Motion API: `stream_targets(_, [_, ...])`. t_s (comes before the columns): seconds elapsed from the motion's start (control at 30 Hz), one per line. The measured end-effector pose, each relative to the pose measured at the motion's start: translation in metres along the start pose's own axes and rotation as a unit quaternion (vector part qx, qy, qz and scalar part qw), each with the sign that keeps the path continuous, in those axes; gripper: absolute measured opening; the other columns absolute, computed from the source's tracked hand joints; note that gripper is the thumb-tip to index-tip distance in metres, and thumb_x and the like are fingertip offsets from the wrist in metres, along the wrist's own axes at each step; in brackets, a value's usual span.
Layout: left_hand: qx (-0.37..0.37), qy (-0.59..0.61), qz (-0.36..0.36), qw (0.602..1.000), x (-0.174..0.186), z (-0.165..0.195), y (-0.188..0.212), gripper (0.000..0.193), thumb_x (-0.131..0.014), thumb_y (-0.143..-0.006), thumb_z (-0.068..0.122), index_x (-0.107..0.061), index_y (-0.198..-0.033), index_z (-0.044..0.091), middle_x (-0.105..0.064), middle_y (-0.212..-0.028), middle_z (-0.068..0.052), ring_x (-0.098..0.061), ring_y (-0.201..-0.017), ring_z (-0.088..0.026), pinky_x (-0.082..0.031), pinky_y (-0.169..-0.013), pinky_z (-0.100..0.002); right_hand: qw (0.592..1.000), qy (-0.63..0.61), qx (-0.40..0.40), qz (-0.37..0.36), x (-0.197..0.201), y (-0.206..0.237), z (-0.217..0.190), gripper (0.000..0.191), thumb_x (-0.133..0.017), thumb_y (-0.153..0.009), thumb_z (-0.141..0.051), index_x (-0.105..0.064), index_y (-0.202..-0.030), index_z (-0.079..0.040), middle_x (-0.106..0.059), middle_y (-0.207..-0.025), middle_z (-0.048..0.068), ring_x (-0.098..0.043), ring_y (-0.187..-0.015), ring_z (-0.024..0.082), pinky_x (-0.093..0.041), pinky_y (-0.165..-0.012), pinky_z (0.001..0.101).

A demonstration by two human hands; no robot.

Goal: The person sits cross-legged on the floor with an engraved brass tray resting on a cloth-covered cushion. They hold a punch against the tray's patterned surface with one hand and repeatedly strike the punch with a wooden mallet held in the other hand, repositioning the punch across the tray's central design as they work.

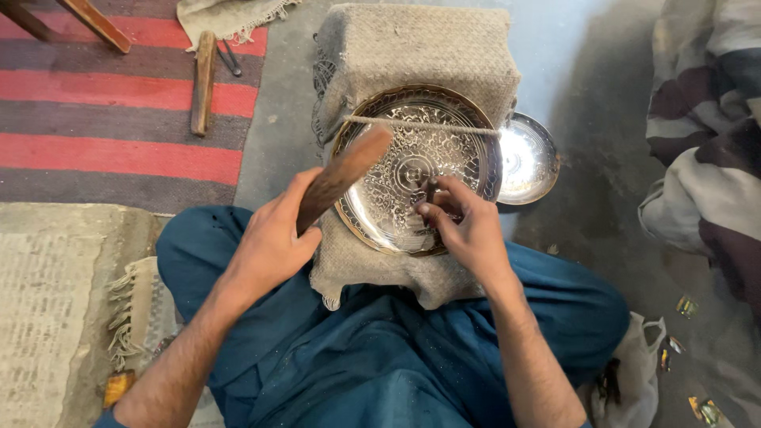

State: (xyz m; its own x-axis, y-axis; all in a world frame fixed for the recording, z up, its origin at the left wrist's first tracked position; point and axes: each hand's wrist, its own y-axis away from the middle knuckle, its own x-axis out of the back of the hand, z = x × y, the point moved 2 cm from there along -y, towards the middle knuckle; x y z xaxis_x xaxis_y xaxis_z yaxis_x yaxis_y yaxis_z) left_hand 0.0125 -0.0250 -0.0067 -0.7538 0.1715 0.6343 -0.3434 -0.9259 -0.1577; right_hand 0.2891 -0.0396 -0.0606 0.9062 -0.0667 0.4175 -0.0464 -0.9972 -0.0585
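A seated person in dark teal clothing works over a round engraved metal plate point(396, 158) w/ a brass-coloured rim, which lies tilted on a block wrapped in coarse grey-beige cloth point(412, 47), centre frame, just beyond the knees. A thin rope point(444, 127) runs across the plate's far half, left to right.

The left hand point(273, 238) is closed around the near end of a brown wooden mallet point(341, 176); fingers curled tight on the handle, the rounded head raised over the plate's left rim. The right hand point(468, 226) sits on the plate's near-right part, fingers pinching a small dark metal punch point(432, 189) upright, tip on the engraved surface.

To the right of the block, touching its side, a second shiny silver-coloured bowl-like dish point(529, 158) rests on the grey floor. Far left: a red-and-dark striped rug point(119, 119) w/ a wooden stick point(204, 79) lying on it. Near left: a pale woven mat w/ fringe point(47, 301). Far right: a bundle of brown-and-white striped fabric point(705, 143). Near right, a white plastic bag point(634, 372) beside the person's knee.
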Motion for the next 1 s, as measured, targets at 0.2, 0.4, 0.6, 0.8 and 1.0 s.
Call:
stream_targets(0.2, [-0.032, -0.045, -0.047, 0.997, 0.009, 0.009, -0.017, 0.072, -0.061, -0.079, 0.002, -0.046, -0.148, 0.013, -0.067, -0.125, -0.024, -0.062, -0.117, -0.047, -0.051, -0.093, -0.051, 0.999, -0.002, 0.046, 0.024, -0.004, 0.005, -0.003, 0.034, -0.073, -0.093, -0.003, -0.064, -0.125, -0.002, -0.079, -0.095, 0.010, -0.075, -0.091, 0.011, -0.061, -0.077, 0.0282])
stream_targets(0.4, [-0.078, -0.371, -0.124, 0.917, 0.009, 0.015, -0.033, 0.078, -0.061, -0.091, -0.002, -0.041, -0.161, 0.027, -0.065, -0.113, -0.015, -0.062, -0.113, -0.037, -0.046, -0.097, -0.051, 0.997, 0.024, 0.048, 0.052, -0.007, 0.010, 0.000, 0.036, -0.076, -0.090, -0.002, -0.066, -0.125, -0.002, -0.079, -0.094, 0.010, -0.075, -0.087, 0.011, -0.059, -0.075, 0.0280])
stream_targets(0.6, [-0.168, -0.362, -0.033, 0.916, 0.013, 0.018, -0.044, 0.074, -0.067, -0.082, 0.002, -0.050, -0.151, 0.022, -0.061, -0.098, -0.013, -0.061, -0.097, -0.035, -0.048, -0.090, -0.050, 0.993, 0.021, 0.020, 0.118, -0.016, 0.014, 0.006, 0.032, -0.079, -0.090, -0.006, -0.068, -0.120, -0.002, -0.080, -0.093, 0.010, -0.075, -0.085, 0.011, -0.060, -0.075, 0.0272])
stream_targets(0.8, [-0.113, -0.291, -0.063, 0.948, 0.022, 0.011, -0.046, 0.072, -0.066, -0.081, 0.002, -0.049, -0.148, 0.020, -0.063, -0.103, -0.016, -0.062, -0.102, -0.040, -0.048, -0.087, -0.053, 0.976, -0.156, 0.006, 0.153, -0.007, 0.019, 0.012, 0.025, -0.070, -0.100, -0.004, -0.064, -0.125, -0.001, -0.080, -0.101, 0.011, -0.075, -0.092, 0.011, -0.058, -0.081, 0.0260])
stream_targets(1.0, [-0.104, -0.118, -0.106, 0.982, 0.018, 0.009, -0.041, 0.065, -0.065, -0.079, 0.005, -0.047, -0.140, 0.014, -0.066, -0.106, -0.019, -0.064, -0.102, -0.045, -0.050, -0.085, -0.055, 0.983, -0.154, -0.004, 0.101, -0.016, 0.026, 0.004, 0.037, -0.069, -0.097, -0.001, -0.061, -0.134, -0.001, -0.077, -0.099, 0.009, -0.070, -0.093, 0.008, -0.056, -0.083, 0.0236])
